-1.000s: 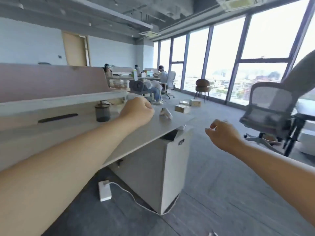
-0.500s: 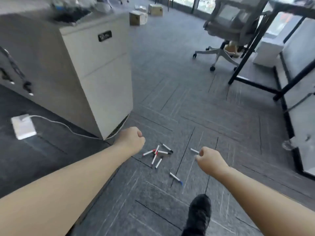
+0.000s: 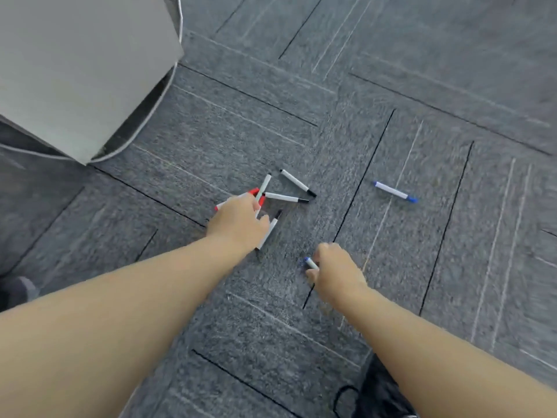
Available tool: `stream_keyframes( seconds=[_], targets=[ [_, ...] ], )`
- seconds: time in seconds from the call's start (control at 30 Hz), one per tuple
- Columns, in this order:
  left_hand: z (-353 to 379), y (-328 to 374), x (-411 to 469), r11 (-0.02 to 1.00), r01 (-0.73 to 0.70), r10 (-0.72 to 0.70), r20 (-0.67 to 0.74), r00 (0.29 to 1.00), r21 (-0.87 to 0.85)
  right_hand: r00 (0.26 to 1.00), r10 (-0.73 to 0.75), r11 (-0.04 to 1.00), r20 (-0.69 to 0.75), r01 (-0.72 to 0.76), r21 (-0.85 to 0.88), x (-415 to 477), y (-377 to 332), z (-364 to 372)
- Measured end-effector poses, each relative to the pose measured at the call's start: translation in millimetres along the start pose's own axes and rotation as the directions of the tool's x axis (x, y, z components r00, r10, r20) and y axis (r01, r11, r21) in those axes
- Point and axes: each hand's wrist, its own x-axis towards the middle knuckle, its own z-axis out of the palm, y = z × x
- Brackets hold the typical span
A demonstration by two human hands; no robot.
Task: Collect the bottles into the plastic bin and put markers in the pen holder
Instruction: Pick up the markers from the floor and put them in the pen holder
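Head view: left hand [image 3: 238, 223] curled over marker pile [image 3: 281, 197], grip unclear; right hand [image 3: 334, 271] at five o'clock, fingers pinching blue marker [image 3: 310, 263], gathering for holder.

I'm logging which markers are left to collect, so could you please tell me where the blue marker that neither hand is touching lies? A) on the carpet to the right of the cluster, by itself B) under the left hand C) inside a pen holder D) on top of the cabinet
A: the loose blue marker lies alone on the carpet, well right of the cluster by the left hand, with nothing touching it.
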Motion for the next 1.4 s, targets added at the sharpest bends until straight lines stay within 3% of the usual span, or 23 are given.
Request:
stream_keyframes(
  seconds=[0.13,0.2,0.27,0.33,0.4,0.5,0.63,0.73,0.83,0.97,1.07,1.13,1.23,1.4],
  targets=[
    [18.9,13.7,25.3,0.990,-0.025,0.020,0.042,0.999,0.137,0.987,-0.142,0.987,-0.081,0.136,-0.082,7.2,21.9,-9.2],
    [32.3,14.0,24.6,0.980,-0.014,-0.010,0.117,0.993,0.197,0.973,-0.092,0.996,-0.212,0.090,-0.022,15.0,36.7,-35.3],
    [44.9,12.0,21.1,0.976,-0.025,-0.007,0.148,0.989,0.214,0.944,0.054,0.987,-0.327,-0.001,0.161,34.7,55.0,-71.3],
    [50.2,6.5,22.8,0.978,-0.048,0.019,0.141,0.990,0.204,0.904,0.172,0.977,-0.391,-0.106,0.184,57.3,70.3,-97.0],
    [49.6,1.1,30.1,0.973,-0.097,0.063,0.163,0.985,0.211,0.927,0.253,0.959,-0.277,-0.202,0.199,71.2,81.1,-108.8],
    [43.9,-3.4,37.5,0.968,-0.158,0.133,0.134,0.982,0.194,0.969,0.219,0.972,-0.116,-0.206,0.115,81.9,89.6,-103.4],
    [27.5,-7.3,44.3,0.986,-0.159,0.155,-0.081,0.985,-0.042,0.958,0.245,0.967,-0.148,-0.232,0.104,80.8,97.2,-93.3],
    [18.0,-25.7,57.4,0.993,-0.094,0.089,-0.081,0.993,-0.068,0.947,0.264,0.961,-0.180,-0.275,-0.034,80.6,94.4,-88.1],
    [15.6,-46.1,60.8,0.997,-0.008,0.006,-0.026,1.000,-0.076,0.974,0.156,0.976,-0.165,-0.178,-0.124,79.5,68.9,-88.6],
    [10.1,-56.6,62.9,1.000,0.020,-0.019,0.040,0.999,-0.004,0.983,-0.123,0.992,-0.136,0.127,0.019,81.0,0.1,-83.2],
    [1.5,-55.4,65.2,0.999,0.043,-0.042,-0.025,0.999,0.031,0.955,-0.258,0.965,-0.149,0.248,-0.082,87.3,-40.7,-73.8],
    [-5.3,-53.0,62.4,0.998,0.045,-0.050,-0.103,0.993,-0.043,0.964,-0.248,0.956,-0.095,0.227,-0.188,91.7,-50.0,-65.4],
    [-9.4,-46.3,48.6,0.984,-0.092,0.081,-0.079,0.994,-0.151,0.983,-0.181,0.979,-0.037,0.176,-0.104,92.6,-44.1,-54.2],
    [23.6,-33.0,9.7,0.951,-0.302,0.309,0.169,0.936,-0.065,0.957,-0.088,0.991,-0.276,0.113,0.075,82.1,-20.6,-66.8]
  ],
)
